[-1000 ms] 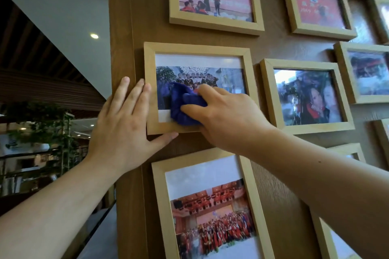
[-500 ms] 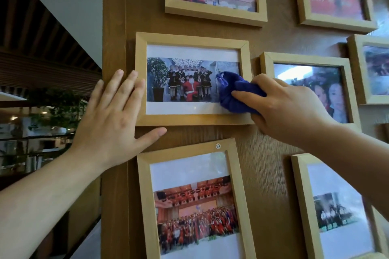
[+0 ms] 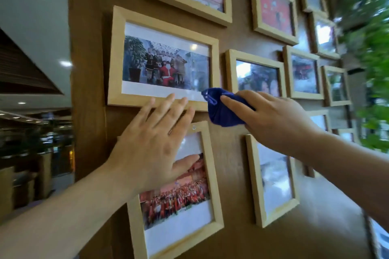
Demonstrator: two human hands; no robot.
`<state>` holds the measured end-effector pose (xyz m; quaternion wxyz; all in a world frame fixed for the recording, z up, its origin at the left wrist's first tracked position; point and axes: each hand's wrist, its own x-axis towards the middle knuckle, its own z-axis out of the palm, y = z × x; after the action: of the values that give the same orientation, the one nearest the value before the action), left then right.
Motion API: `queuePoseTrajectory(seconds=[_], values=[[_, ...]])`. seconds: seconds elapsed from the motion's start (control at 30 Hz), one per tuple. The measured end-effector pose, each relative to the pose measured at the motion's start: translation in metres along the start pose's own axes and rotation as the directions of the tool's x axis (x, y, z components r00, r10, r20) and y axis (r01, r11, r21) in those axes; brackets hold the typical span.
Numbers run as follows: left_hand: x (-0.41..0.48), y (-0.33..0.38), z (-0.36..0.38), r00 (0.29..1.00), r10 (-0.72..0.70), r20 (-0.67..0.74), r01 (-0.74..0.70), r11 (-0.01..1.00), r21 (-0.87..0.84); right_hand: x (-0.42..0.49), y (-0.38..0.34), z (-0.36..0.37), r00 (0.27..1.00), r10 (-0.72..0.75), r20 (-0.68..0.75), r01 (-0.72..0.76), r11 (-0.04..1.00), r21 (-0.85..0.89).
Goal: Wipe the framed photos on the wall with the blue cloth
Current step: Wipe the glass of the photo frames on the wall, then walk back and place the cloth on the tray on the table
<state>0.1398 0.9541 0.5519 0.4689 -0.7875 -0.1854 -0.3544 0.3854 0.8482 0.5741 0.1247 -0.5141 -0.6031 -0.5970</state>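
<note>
Several light wooden framed photos hang on a brown wood wall (image 3: 235,185). The group photo frame (image 3: 117,48) is at centre left. My right hand (image 3: 271,118) is closed on the blue cloth (image 3: 223,111), which sits just off that frame's lower right corner, over the wall. My left hand (image 3: 153,143) is spread flat, fingers apart, over the top of the lower portrait frame (image 3: 212,206), its fingertips reaching the bottom edge of the group photo frame. Part of the lower photo is hidden by my left hand.
More frames fill the wall to the right, such as the small frame (image 3: 254,57) behind my right hand and the red photo frame (image 3: 273,8) above. Green leaves (image 3: 370,48) hang at the far right. The wall's left edge (image 3: 71,90) opens onto a dim hall.
My right hand and the cloth slid off the group photo's glass, down to its lower right corner. My left hand shifted right and down from the frame's left side onto the lower frame. The view turned right.
</note>
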Motion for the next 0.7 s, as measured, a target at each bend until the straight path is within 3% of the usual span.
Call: queuePoseTrajectory(seconds=[0.37, 0.7], values=[[-0.029, 0.059, -0.004, 0.960, 0.266, -0.088, -0.280, 0.913, -0.296, -0.093, -0.061, -0.109, 0.924, 0.094, 0.370, 0.001, 0.968, -0.250], [-0.078, 0.184, -0.070, 0.914, 0.371, -0.164, -0.396, 0.731, -0.556, -0.234, -0.101, -0.236, 0.800, 0.265, 0.538, -0.079, 0.936, -0.343]])
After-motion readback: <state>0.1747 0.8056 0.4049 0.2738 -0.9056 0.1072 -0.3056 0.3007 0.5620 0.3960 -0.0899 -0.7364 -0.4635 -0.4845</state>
